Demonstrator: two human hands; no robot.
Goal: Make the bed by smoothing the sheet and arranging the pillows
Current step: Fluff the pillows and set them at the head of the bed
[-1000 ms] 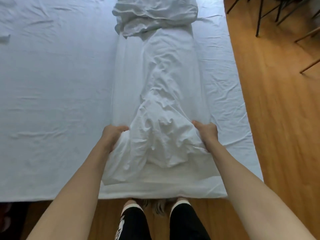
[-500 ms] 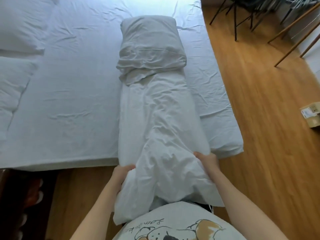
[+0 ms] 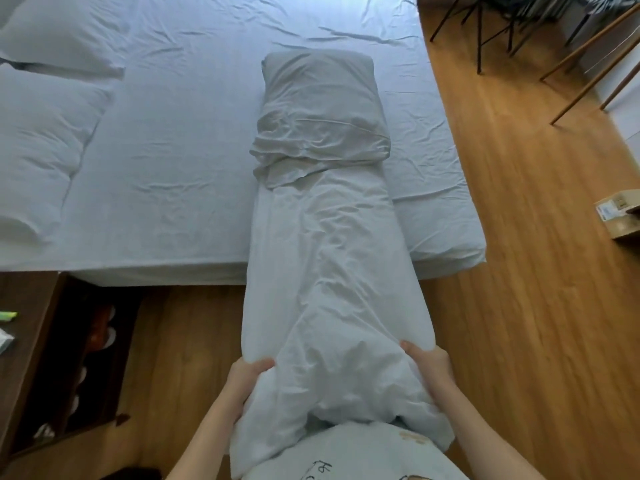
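A long folded white sheet [image 3: 325,271] runs from the bed off its near edge to my body. My left hand [image 3: 246,375] grips its left side and my right hand [image 3: 427,362] grips its right side, holding the near end above the floor. The far end lies under a white pillow [image 3: 320,98] on the bed [image 3: 180,168], whose fitted sheet is wrinkled. Two more pillows lie at the bed's left: one at the top left corner [image 3: 59,32], one below it [image 3: 38,143].
Wooden floor [image 3: 519,306] surrounds the bed's near and right sides. A dark wooden shelf unit [image 3: 41,358] stands at the lower left. Chair legs [image 3: 485,32] and wooden poles [image 3: 595,57] are at the top right; a cardboard box [image 3: 620,216] sits at the right edge.
I have stepped back from the bed, drawing the folded sheet's near end off the mattress edge toward me. Both hands keep their grip; more of the bed and pillows is in view.
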